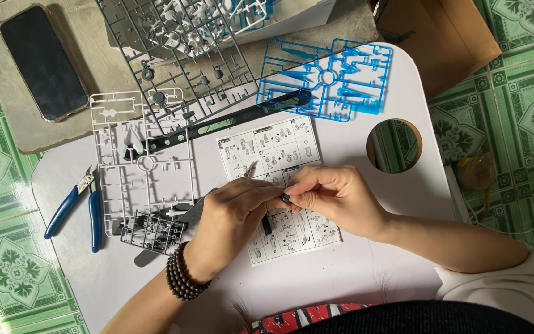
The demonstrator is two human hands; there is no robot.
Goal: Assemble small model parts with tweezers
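Over the near middle of the smooth white table (pixel 366 272), both hands meet above a printed instruction sheet (pixel 277 154) of thin paper covered in small grey diagrams. The right hand (pixel 335 198) has its fingers (pixel 301 188) pinched together on a small dark plastic part (pixel 286 198), held just above the sheet. The left hand (pixel 236 213), a string of dark round beads at its wrist, is closed around a slim tool whose thin metal tip (pixel 250 170) pokes out past the knuckles; what kind of tool it is cannot be told. A short dark piece (pixel 267 224) lies on the sheet under the hands, which cover the sheet's middle. Toward the table's left edge lie nippers (pixel 75 207) with glossy blue handles and a metal head. Beside them a white plastic parts frame (pixel 140 164), a thin lattice of runners, lies flat, with a small dark grey frame (pixel 154 232) resting on its near corner. A larger grey frame (pixel 180 68) and a translucent blue frame (pixel 326 77) spread along the far edge, and a long black strip (pixel 230 117) lies slanted between them. A round hole (pixel 394 146) is cut through the table near its right edge. Off the far left corner a dark-screened phone (pixel 43 62) rests on a rough grey slab (pixel 13 117), and a brown cardboard box (pixel 440 37) sits beyond the far right corner.
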